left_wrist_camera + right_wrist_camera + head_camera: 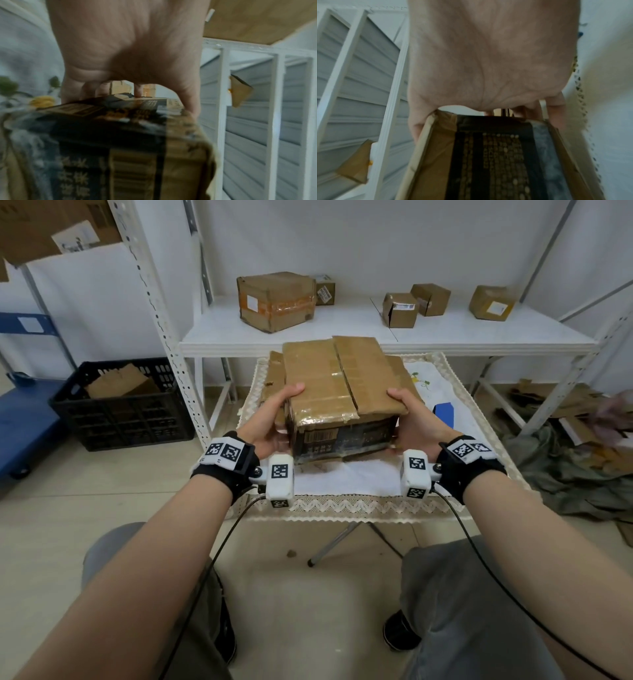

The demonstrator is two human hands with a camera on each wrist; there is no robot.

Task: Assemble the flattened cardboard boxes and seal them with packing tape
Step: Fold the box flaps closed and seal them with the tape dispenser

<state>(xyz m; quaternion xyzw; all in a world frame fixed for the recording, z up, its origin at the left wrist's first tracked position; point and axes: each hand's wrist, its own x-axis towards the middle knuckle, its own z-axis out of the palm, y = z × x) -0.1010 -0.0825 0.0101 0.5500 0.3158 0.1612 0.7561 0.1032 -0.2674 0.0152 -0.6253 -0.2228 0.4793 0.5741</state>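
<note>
A brown cardboard box (337, 392) with old tape strips and a dark printed side stands on the cloth-covered table (342, 501). Its two top flaps are folded down, with a slit between them. My left hand (274, 419) grips the box's left side, thumb on top and fingers around the side. My right hand (411, 419) grips the right side the same way. The left wrist view shows my left hand (130, 67) on the dark printed box (111, 142). In the right wrist view my right hand (488, 60) clasps the box (488, 155) edge. No tape roll can be made out.
A flattened cardboard piece (274, 378) lies behind the box's left side. A blue object (445, 412) lies on the table to the right. The white shelf (376, 337) behind carries several small boxes. A black crate (123, 405) stands on the floor left, and cardboard scraps (565, 419) lie right.
</note>
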